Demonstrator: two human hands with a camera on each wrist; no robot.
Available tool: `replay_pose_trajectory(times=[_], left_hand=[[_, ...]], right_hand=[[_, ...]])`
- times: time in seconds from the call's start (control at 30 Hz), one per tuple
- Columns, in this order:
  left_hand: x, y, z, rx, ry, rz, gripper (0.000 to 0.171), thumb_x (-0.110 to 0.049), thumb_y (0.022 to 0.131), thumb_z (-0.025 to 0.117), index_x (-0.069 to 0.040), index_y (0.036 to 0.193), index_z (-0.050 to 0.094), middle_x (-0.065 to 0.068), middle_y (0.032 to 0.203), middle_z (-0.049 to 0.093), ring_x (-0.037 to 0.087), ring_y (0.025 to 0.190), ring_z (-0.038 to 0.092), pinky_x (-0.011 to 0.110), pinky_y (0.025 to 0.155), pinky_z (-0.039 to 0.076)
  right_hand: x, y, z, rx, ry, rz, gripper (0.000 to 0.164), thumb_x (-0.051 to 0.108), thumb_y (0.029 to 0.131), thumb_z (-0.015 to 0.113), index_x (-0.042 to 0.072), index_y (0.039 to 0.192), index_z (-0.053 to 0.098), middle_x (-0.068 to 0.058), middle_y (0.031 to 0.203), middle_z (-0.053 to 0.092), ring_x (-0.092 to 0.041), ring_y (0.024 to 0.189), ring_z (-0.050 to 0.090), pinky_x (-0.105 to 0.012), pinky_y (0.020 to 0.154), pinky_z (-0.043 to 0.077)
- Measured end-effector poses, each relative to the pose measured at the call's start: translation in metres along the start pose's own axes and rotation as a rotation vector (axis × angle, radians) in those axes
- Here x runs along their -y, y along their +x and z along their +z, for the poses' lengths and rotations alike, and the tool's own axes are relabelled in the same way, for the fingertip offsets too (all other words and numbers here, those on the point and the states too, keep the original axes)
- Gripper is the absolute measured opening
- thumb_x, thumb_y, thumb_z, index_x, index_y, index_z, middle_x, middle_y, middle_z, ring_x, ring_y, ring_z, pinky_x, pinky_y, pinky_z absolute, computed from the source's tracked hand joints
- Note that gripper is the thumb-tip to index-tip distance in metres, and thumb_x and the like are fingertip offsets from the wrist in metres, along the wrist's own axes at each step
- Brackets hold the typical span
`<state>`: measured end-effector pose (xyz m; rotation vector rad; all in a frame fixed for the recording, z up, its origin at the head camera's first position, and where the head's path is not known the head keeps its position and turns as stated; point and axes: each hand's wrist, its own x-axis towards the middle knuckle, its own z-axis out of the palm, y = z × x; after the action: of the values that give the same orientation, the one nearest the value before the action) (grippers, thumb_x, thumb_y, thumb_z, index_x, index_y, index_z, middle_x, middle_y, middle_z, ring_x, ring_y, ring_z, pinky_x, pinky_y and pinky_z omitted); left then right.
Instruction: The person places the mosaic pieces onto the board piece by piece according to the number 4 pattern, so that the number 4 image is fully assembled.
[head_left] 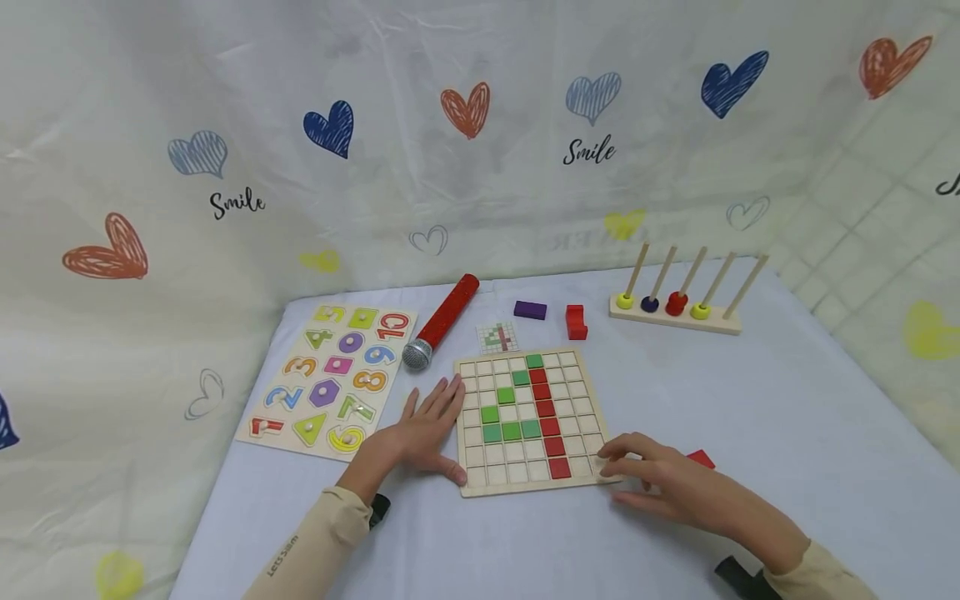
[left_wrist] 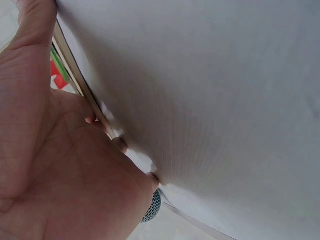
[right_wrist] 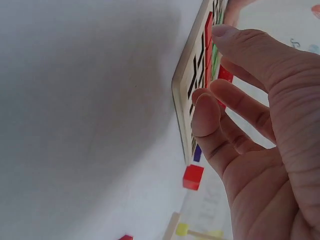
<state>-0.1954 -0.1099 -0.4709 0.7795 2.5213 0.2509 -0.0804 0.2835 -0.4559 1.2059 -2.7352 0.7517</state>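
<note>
A wooden grid board (head_left: 592, 375) lies flat on the table, with green tiles (head_left: 512, 431) and a column of red tiles (head_left: 550, 427) in its squares. Along its left edge rests my left hand (head_left: 420, 437), fingers and thumb spread and touching the rim. At the lower right corner is my right hand (head_left: 667, 483), its fingers loosely bent at the board. In the right wrist view nothing shows between the thumb and fingers of the right hand (right_wrist: 250, 120). A red piece (head_left: 701, 458) lies beyond that hand, partly hidden by it.
To the left lies a number puzzle board (head_left: 300, 387), with a red microphone (head_left: 450, 310) beside it. Behind the grid board are a small pattern card (head_left: 487, 340), a purple block (head_left: 530, 310) and a red block (head_left: 576, 322). A peg stand (head_left: 675, 315) with rings stands back right.
</note>
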Motion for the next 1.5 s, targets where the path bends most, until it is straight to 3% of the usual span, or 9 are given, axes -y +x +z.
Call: replay_pose_trajectory(times=[0.17,0.37,0.57,0.73,0.87,0.97,1.13,1.33,1.5], left_hand=[[0.001,-0.001,0.000,0.003,-0.010,0.001,0.140,-0.068,0.079,0.085,-0.010,0.173,0.000,0.008,0.183,-0.007,0.032,0.171,-0.009,0.066,0.135,-0.004],[0.003,0.000,-0.001,0.008,-0.028,0.011,0.140,-0.068,0.079,0.086,-0.009,0.173,-0.001,0.009,0.183,-0.008,0.033,0.170,-0.010,0.066,0.135,-0.006],[0.010,0.006,0.008,0.006,-0.057,0.028,0.145,-0.070,0.076,0.086,-0.012,0.173,-0.004,0.007,0.183,-0.014,0.032,0.170,-0.015,0.066,0.134,-0.012],[0.015,0.010,0.014,-0.012,-0.060,0.028,0.147,-0.071,0.074,0.087,-0.014,0.173,-0.005,0.004,0.183,-0.014,0.031,0.170,-0.015,0.065,0.134,-0.012],[0.013,0.008,0.012,-0.008,-0.072,0.024,0.146,-0.069,0.074,0.088,-0.013,0.173,-0.004,0.004,0.183,-0.013,0.031,0.170,-0.015,0.065,0.134,-0.013],[0.008,0.005,0.008,0.009,-0.068,0.016,0.144,-0.066,0.076,0.088,-0.013,0.173,-0.005,0.005,0.183,-0.014,0.031,0.170,-0.016,0.064,0.134,-0.013],[0.001,-0.001,-0.002,0.011,-0.034,0.004,0.140,-0.067,0.079,0.086,-0.011,0.173,-0.001,0.007,0.183,-0.009,0.032,0.170,-0.011,0.065,0.135,-0.007],[0.002,-0.002,-0.002,0.006,-0.032,0.011,0.140,-0.067,0.079,0.086,-0.010,0.173,0.000,0.008,0.183,-0.008,0.032,0.170,-0.011,0.065,0.135,-0.007],[0.006,0.001,0.004,0.008,-0.057,0.020,0.141,-0.066,0.079,0.086,-0.011,0.173,-0.003,0.007,0.183,-0.012,0.032,0.170,-0.014,0.066,0.134,-0.011]], right_hand=[[-0.006,-0.015,-0.003,-0.026,-0.078,-0.012,0.034,0.018,0.085,0.091,0.024,0.116,0.078,0.001,0.124,0.067,-0.012,0.109,0.062,-0.009,0.079,0.055],[-0.019,-0.035,-0.012,-0.063,-0.177,-0.008,0.045,0.010,0.071,0.098,0.029,0.106,0.076,0.004,0.117,0.068,-0.012,0.108,0.057,-0.002,0.089,0.048],[-0.028,-0.063,-0.019,-0.027,-0.291,0.119,0.055,0.009,0.066,0.099,0.037,0.105,0.073,0.005,0.120,0.064,-0.014,0.113,0.046,-0.016,0.083,0.058],[-0.032,-0.079,-0.015,-0.005,-0.360,0.205,0.060,-0.001,0.066,0.096,0.034,0.110,0.074,0.007,0.119,0.061,-0.015,0.109,0.048,-0.023,0.082,0.059],[-0.039,-0.087,-0.012,-0.081,-0.390,0.189,0.063,-0.009,0.059,0.094,0.028,0.108,0.076,0.004,0.115,0.062,-0.016,0.103,0.051,-0.014,0.085,0.051],[-0.047,-0.094,-0.012,-0.171,-0.389,0.116,0.067,-0.015,0.051,0.091,0.021,0.106,0.077,0.002,0.112,0.062,-0.012,0.103,0.049,-0.005,0.090,0.040],[-0.055,-0.095,-0.014,-0.191,-0.338,0.096,0.065,-0.013,0.049,0.096,0.018,0.102,0.077,0.005,0.105,0.061,-0.004,0.100,0.047,0.001,0.089,0.035],[-0.055,-0.086,-0.018,-0.134,-0.325,0.132,0.055,-0.003,0.055,0.101,0.021,0.100,0.078,0.008,0.101,0.063,-0.004,0.091,0.053,-0.009,0.075,0.050],[-0.053,-0.078,-0.022,-0.094,-0.299,0.141,0.053,0.000,0.057,0.101,0.020,0.100,0.077,0.007,0.100,0.063,-0.003,0.089,0.054,-0.009,0.072,0.053]])
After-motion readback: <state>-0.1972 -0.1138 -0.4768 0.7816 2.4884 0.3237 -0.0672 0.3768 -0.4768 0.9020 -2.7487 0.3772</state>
